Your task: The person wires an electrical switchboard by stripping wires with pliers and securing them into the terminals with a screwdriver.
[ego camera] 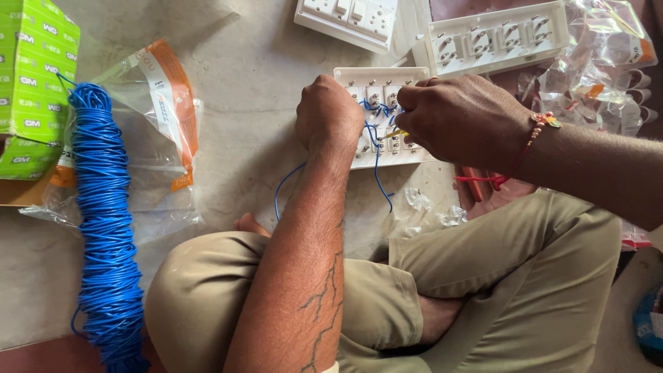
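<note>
A white switch plate (382, 77) lies back-up on the floor in front of my crossed legs, with short blue wires (377, 141) looped between its terminals. My left hand (327, 114) is closed on the plate's left edge, holding it down. My right hand (459, 117) is closed on a small yellow-handled screwdriver (395, 135), its tip at the terminals in the middle of the plate. One blue wire (282, 186) trails from the plate toward my left knee.
A long coil of blue wire (103, 228) lies at the left on clear plastic bags (162, 124), beside green boxes (31, 76). Two more white switch plates (494, 34) sit beyond. Crumpled plastic wrappers (601, 69) pile at the right.
</note>
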